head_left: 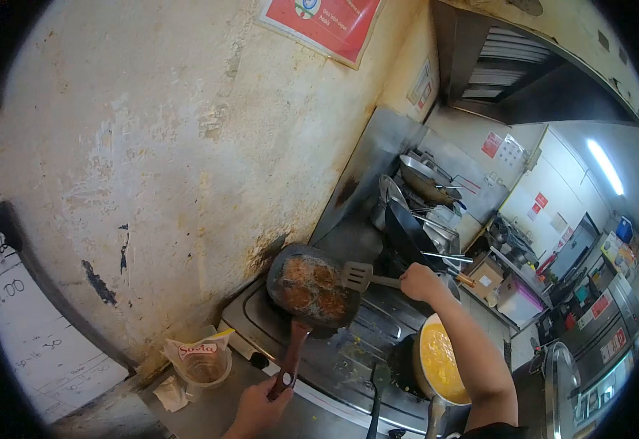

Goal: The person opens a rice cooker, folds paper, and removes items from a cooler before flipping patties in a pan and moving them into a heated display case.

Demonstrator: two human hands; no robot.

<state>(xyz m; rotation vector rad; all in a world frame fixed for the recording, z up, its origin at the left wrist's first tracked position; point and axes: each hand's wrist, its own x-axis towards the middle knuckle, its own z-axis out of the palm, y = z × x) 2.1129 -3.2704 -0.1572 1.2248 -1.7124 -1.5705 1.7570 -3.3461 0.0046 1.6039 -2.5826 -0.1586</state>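
My left hand (259, 407) is closed round the brown handle of a square frying pan (279, 257) on the stove, close to the wall. Several flat browned pieces of food (311, 287) lie in the pan. From the right, my right hand (423, 282) grips a slotted spatula (357, 276), its blade at the pan's right edge. Under my right forearm stands a pan of yellow, egg-like food (440, 358), partly covered by the arm. A dark green utensil (379, 384) lies on the stove between the two pans.
A plastic tub (206, 366) with a Savta-like label stands left of the stove, beside a crumpled pale wrapper (171, 394). Woks and pans (409, 227) crowd the back of the stove. A whiteboard (34, 336) is at far left, an extractor hood (539, 80) overhead.
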